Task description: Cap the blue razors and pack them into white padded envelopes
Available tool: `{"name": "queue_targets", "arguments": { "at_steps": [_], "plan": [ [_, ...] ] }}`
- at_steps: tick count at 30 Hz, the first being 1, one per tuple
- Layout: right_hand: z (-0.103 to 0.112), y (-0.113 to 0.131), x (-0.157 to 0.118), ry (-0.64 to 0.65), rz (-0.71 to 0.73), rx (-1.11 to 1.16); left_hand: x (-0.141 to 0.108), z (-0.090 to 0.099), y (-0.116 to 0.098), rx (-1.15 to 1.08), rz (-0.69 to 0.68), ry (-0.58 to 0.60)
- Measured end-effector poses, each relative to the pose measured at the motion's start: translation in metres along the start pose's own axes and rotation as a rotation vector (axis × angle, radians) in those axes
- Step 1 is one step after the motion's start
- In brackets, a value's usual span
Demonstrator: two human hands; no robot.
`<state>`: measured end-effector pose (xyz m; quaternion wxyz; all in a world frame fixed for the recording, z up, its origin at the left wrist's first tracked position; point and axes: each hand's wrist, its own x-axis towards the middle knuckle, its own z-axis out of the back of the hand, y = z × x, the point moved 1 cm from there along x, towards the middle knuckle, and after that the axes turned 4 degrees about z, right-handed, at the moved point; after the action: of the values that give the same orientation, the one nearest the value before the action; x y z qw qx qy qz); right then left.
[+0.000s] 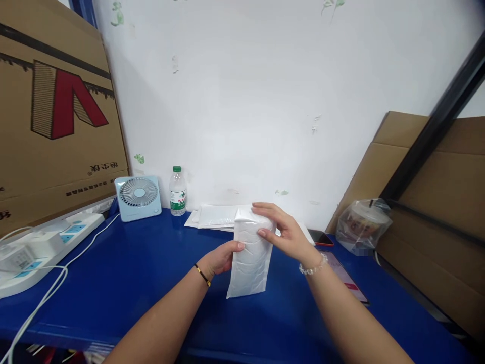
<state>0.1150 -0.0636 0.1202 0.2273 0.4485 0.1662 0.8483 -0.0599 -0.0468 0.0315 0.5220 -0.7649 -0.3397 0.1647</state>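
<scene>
A white padded envelope (250,263) stands upright above the blue table (151,283), its top end folded over. My left hand (224,256) grips its left edge, the thumb on the front face and the other fingers hidden behind. On the upper right, my right hand (282,230) is closed around the envelope's top, with the thumb on the front and the fingers over the folded end. More flat white envelopes (215,216) lie behind it against the wall.
Left are a light blue fan (139,198), a water bottle (178,192) and a white power strip (81,227) with cables. Right are a phone (321,237), a tablet (346,278) and a bagged cup (361,225). Cardboard (76,167) stands at both sides.
</scene>
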Motion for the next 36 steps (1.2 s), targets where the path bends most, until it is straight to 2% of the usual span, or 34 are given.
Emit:
{"name": "queue_targets", "arguments": {
  "at_steps": [4,6,8,10,12,14,16,17,19,21,23,25,29,30,33,35,36],
  "plan": [
    [0.014,0.005,0.006,0.159,-0.039,-0.111,0.0,0.0,0.0,0.123,-0.003,-0.04],
    [0.023,0.006,0.008,0.196,-0.038,-0.176,0.001,-0.002,-0.001,0.235,0.0,-0.034],
    [0.033,0.002,0.011,0.113,-0.056,-0.237,0.003,0.0,-0.003,0.343,0.03,-0.034],
    [0.041,-0.012,0.016,-0.094,-0.127,-0.258,0.006,0.009,-0.008,0.411,0.046,-0.108],
    [0.043,-0.035,0.023,-0.344,-0.239,-0.183,0.007,0.028,-0.017,0.405,-0.011,-0.308],
    [0.035,-0.065,0.032,-0.532,-0.361,0.02,0.004,0.054,-0.028,0.307,-0.141,-0.626],
    [0.016,-0.098,0.043,-0.638,-0.449,0.167,-0.001,0.08,-0.037,0.151,-0.287,-0.94],
    [0.004,-0.113,0.047,-0.618,-0.513,0.171,-0.003,0.091,-0.039,0.085,-0.351,-1.055],
    [-0.021,-0.139,0.054,-0.474,-0.637,0.076,-0.005,0.108,-0.038,0.006,-0.372,-1.154],
    [-0.039,-0.159,0.055,-0.381,-0.687,-0.005,-0.002,0.117,-0.03,-0.023,-0.27,-1.136],
    [-0.043,-0.172,0.047,-0.287,-0.713,-0.118,0.004,0.121,-0.02,-0.03,-0.155,-1.073],
    [-0.032,-0.18,0.032,-0.201,-0.712,-0.249,0.009,0.122,-0.012,-0.008,-0.102,-1.017],
    [0.005,-0.186,-0.016,0.02,-0.704,-0.438,0.017,0.121,-0.004,0.082,-0.101,-0.951],
    [0.012,-0.187,-0.028,0.081,-0.71,-0.476,0.019,0.121,-0.003,0.117,-0.097,-0.954],
    [0.019,-0.186,-0.057,0.397,-0.596,-0.804,0.021,0.12,-0.001,0.254,-0.081,-1.026],
    [0.019,-0.182,-0.068,0.486,-0.547,-0.943,0.022,0.116,0.0,0.322,-0.096,-1.081],
    [0.02,-0.179,-0.071,0.47,-0.552,-0.971,0.023,0.113,0.0,0.351,-0.116,-1.092]
  ]
}}
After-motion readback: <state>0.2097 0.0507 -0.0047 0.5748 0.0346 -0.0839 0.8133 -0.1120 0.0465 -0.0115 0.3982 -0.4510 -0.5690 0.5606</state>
